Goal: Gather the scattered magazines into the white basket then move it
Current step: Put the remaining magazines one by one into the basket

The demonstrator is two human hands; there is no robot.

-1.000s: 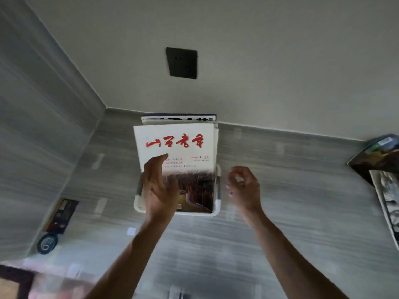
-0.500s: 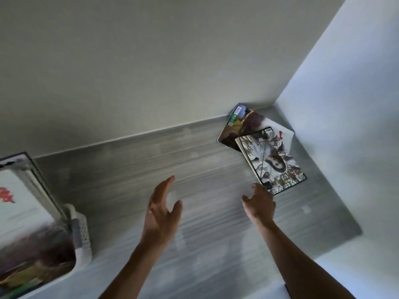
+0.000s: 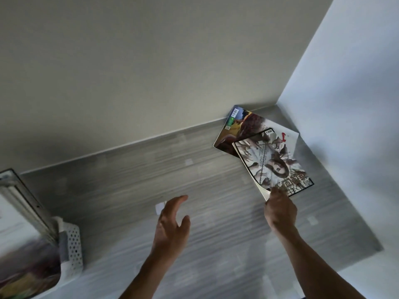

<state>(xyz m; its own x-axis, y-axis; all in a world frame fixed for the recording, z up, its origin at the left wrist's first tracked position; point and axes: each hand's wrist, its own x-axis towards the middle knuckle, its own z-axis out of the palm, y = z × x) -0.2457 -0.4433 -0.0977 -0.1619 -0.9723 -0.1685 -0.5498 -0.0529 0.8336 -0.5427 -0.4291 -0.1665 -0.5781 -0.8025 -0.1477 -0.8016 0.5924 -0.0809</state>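
Note:
Two magazines lie overlapped in the far right corner of the grey desk. The top magazine (image 3: 273,164) has a pale cover with a figure and dark lettering; the lower magazine (image 3: 238,128) has a brown and yellow cover. My right hand (image 3: 280,210) pinches the near corner of the top magazine, and that corner is lifted off the desk. My left hand (image 3: 171,225) hovers open over the middle of the desk, holding nothing. The white perforated basket (image 3: 73,247) stands at the left edge of the view with several magazines upright in it.
The grey wood-grain desk (image 3: 133,182) is bounded by a beige wall behind and a white wall on the right. Small pale stickers (image 3: 159,207) dot the desk surface. The basket's left part is cut off by the frame.
My view swung right, away from the basket. My left hand let go of the red-titled magazine in the basket. My right hand reached the top magazine and closed on its near corner.

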